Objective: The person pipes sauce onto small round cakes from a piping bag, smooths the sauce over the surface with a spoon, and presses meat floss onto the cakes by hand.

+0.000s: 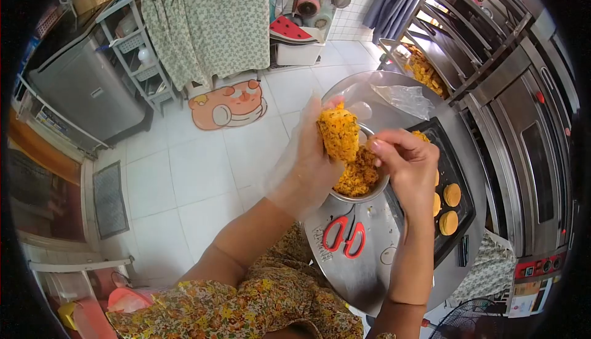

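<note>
So the left hand (311, 160) is up over the left side of the metal bowl (363, 200), fingers wrapped around a chunky bun coated in orange floss (339, 133), looks like there's some clear plastic over that hand but it's pretty blurry. The right hand (411, 165) is at the bowl's right rim, fingers curled in with the thumb closed against the index finger; can't tell if there's a pinch of anything in there. Inside the bowl there's a heap of loose orange shreds (358, 177). Just below the bowl lie red-handled scissors (345, 237), handles toward the person, on the round steel table (363, 277). Right of the bowl is a black baking tray (465, 213) with some round golden cakes (448, 222) on it, partly hidden by the right arm. Above and right of the bowl there's a crumpled clear plastic bag (403, 100). Way off from the bowl: steel oven (538, 166) to the right, pig-shaped floor mat (228, 105) up left, and a floral curtain (209, 31) beyond that.
</note>
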The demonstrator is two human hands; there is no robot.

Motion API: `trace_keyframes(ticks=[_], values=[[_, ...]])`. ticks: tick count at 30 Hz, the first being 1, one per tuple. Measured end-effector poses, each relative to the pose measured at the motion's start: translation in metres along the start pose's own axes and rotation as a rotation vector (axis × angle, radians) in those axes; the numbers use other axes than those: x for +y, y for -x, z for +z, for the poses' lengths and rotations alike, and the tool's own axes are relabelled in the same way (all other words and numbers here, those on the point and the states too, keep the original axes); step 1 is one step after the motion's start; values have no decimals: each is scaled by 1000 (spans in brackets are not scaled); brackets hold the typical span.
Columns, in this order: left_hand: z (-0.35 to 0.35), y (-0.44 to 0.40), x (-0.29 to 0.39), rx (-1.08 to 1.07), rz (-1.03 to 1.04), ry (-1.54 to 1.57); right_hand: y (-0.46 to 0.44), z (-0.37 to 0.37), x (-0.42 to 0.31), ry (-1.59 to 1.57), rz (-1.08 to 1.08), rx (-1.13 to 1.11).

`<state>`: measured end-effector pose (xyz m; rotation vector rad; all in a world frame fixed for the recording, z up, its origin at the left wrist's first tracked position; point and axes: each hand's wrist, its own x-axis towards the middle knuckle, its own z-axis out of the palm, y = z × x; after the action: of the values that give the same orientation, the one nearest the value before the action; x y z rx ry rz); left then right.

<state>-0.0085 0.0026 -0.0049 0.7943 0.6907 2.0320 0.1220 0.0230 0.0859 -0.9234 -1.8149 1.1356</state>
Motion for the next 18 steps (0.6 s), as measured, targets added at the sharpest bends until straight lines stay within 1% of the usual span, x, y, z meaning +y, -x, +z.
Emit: trace_keyframes(ticks=[2, 3, 4, 6, 7, 9, 11, 12, 14, 15, 16, 18], values=[[4, 2, -11, 0, 119, -41, -2, 7, 10, 94, -227, -14], [6, 4, -18, 22, 178, -80, -3, 9, 15, 200, -320, 5], [8, 8, -25, 46, 237, -120, -2, 13, 15, 175, -269, 41], [5, 6, -29, 106, 136, -49, 1, 19, 15, 124, -167, 110], [1, 0, -27, 140, -23, 63, 1, 18, 15, 189, -210, 98], [-2, -1, -19, 146, -226, 274, 2, 14, 15, 321, -296, 75], [5, 1, 1, 94, -309, 474, 5, 18, 11, 258, -275, 93], [5, 0, 1, 108, -328, 513, 6, 20, 10, 226, -265, 98], [4, -2, 2, 137, -368, 587, 9, 23, 8, 327, -337, 81], [2, -3, -8, 174, -277, 448, 9, 24, 7, 377, -373, 75], [3, -5, -21, 210, -186, 309, 10, 23, 6, 362, -366, 83], [0, -6, -24, 207, -182, 335, 10, 23, 6, 330, -352, 96]])
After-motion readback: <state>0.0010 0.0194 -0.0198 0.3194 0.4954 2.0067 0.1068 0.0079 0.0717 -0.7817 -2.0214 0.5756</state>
